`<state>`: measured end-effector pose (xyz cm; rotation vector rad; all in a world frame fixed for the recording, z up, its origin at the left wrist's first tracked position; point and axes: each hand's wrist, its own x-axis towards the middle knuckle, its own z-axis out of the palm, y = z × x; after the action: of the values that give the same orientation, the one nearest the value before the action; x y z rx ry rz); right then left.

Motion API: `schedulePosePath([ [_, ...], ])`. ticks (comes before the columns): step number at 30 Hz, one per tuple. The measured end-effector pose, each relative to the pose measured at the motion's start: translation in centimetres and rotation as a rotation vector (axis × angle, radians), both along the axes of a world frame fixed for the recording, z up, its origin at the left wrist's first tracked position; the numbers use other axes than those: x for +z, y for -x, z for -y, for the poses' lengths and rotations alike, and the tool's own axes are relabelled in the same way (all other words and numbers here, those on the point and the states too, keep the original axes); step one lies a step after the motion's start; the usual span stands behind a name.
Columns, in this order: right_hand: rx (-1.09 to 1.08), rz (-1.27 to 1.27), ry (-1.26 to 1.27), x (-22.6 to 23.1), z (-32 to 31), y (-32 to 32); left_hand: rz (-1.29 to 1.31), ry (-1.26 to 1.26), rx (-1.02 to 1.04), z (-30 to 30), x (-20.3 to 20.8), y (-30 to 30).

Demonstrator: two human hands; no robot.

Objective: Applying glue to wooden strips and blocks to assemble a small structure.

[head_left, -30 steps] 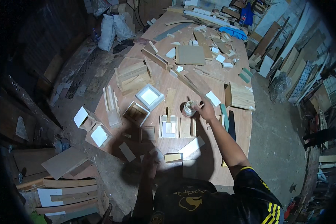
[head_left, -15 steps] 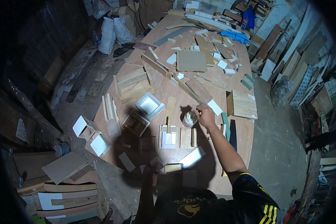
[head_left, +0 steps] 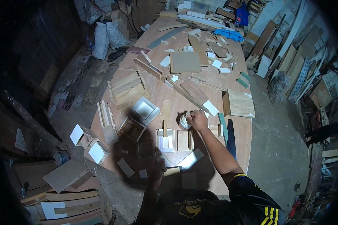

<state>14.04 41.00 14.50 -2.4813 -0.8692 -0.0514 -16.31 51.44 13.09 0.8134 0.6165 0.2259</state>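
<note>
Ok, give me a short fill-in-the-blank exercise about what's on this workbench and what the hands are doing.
1. The right hand rests on a small round ____ standing on the wooden table.
2. The flat square board lies on the ____ half of the table, away from the person.
3. The open white-lined box sits to the person's ____ of the right hand.
4. The left hand is blurred, low in the picture, and it ____ be told whether it holds anything.

Missing words: tin; far; left; cannot
</note>
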Motion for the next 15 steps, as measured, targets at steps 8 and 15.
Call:
schedulePosePath([
  [8, -0.208, 0.099, -0.176, 3.0, 1.9, 0.6, -0.117, 0.046, 0.036, 0.1, 0.7, 1.7],
  [15, -0.313, -0.026, -0.394, 5.8, 5.1, 0.2, -0.023, -0.961, -0.087, 0.0, 0.1, 4.4],
])
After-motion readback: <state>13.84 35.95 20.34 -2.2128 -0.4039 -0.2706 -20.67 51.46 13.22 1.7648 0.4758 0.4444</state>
